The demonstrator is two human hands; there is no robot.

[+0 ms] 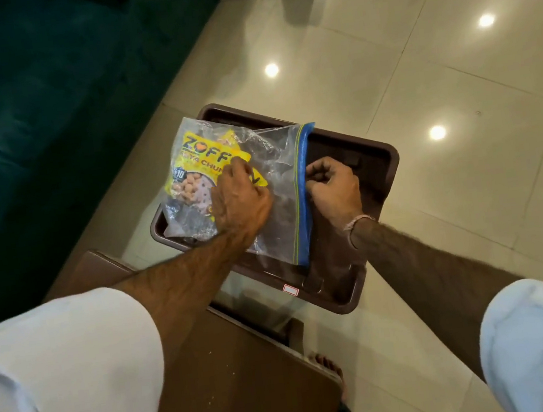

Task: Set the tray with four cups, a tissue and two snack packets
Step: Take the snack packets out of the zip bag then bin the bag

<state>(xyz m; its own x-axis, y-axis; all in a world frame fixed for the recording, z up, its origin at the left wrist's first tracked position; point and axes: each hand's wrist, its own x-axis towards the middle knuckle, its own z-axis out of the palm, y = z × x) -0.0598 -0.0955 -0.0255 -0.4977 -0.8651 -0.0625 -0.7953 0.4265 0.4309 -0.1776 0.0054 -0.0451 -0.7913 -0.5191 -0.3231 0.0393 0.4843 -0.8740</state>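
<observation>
A dark brown plastic tray (372, 158) rests on a glass-topped table. Across it lies a clear zip bag (274, 157) with a blue seal strip. Inside the bag is a yellow snack packet (189, 168) printed with soya chunks. My left hand (242, 202) presses down on the bag and pinches it over the packet. My right hand (333, 187) is closed on the blue seal edge of the bag. No cups or tissue are in view.
The glass table top (251, 298) has a brown wooden frame (224, 385) near me. A dark green sofa (27, 117) fills the left. Glossy beige floor tiles (417, 65) lie to the right. A bare foot (325, 364) shows under the table.
</observation>
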